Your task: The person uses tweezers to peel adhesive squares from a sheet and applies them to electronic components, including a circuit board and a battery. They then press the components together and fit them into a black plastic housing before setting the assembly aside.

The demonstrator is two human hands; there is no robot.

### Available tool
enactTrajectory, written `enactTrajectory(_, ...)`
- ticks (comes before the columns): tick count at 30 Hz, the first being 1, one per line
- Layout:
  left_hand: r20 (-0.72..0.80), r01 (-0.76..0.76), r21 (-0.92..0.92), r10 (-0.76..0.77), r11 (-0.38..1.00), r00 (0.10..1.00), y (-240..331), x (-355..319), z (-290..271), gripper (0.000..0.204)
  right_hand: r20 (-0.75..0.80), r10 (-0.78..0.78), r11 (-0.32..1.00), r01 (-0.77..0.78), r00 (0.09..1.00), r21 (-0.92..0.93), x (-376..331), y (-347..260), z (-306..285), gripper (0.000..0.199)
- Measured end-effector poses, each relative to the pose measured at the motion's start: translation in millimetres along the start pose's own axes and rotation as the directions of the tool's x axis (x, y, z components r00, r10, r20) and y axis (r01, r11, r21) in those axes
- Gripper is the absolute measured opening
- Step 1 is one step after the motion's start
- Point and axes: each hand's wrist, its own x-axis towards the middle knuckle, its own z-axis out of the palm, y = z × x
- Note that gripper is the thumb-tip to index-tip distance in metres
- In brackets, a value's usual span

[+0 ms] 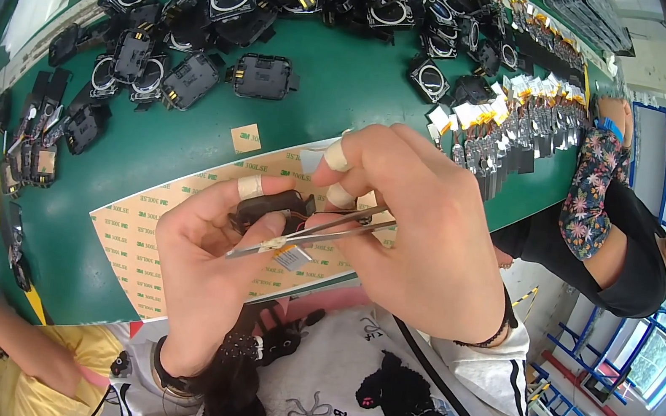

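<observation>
My left hand (pixel 203 254) is closed on a small black plastic housing (pixel 269 206), with finger and thumb on either side of it. In my right hand (pixel 432 230) is a pair of metal tweezers (pixel 347 225), its tips crossing toward my left thumb. Thin reddish wires show beside the housing. Just below the thumb hangs a small silver battery pouch (pixel 290 257) with an orange strip. Pale tape wraps several of my fingertips. Beneath both hands lies a sheet of tan adhesive backing (pixel 132 244) with green print.
Black housings (pixel 264 77) with round rings crowd the table's far side. Rows of silver battery pouches with wires (pixel 525 116) lie at the far right. A tan adhesive square (pixel 246 138) sits beyond the sheet. Co-workers sit left, in a yellow shirt (pixel 54 373), and right, in black (pixel 633 250).
</observation>
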Motion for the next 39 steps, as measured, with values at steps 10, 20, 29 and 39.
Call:
enactTrajectory(10,-0.031,-0.006,0.014,0.006,1.0,0.999,-2.7,-1.1,1.2,0.026,0.044,0.006,1.0,-0.006,0.999,-0.005,-0.2,1.4,1.6,0.033)
enactTrajectory(20,-0.038,-0.007,0.065,0.01,0.998,0.999,-6.4,0.3,0.0,0.027,0.042,0.017,1.0,-0.017,0.999,0.003,-0.5,2.2,4.7,0.033)
enactTrajectory(29,-0.049,-0.01,-0.044,0.008,0.999,0.999,-3.1,-1.4,2.7,0.03,-0.015,0.007,1.0,-0.007,1.0,0.028,-0.3,1.6,5.3,0.033)
enactTrajectory(39,-0.046,-0.01,-0.04,0.009,0.999,0.999,-3.8,-1.5,2.9,0.027,-0.007,-0.036,0.999,0.036,0.999,0.009,0.4,2.6,5.9,0.032)
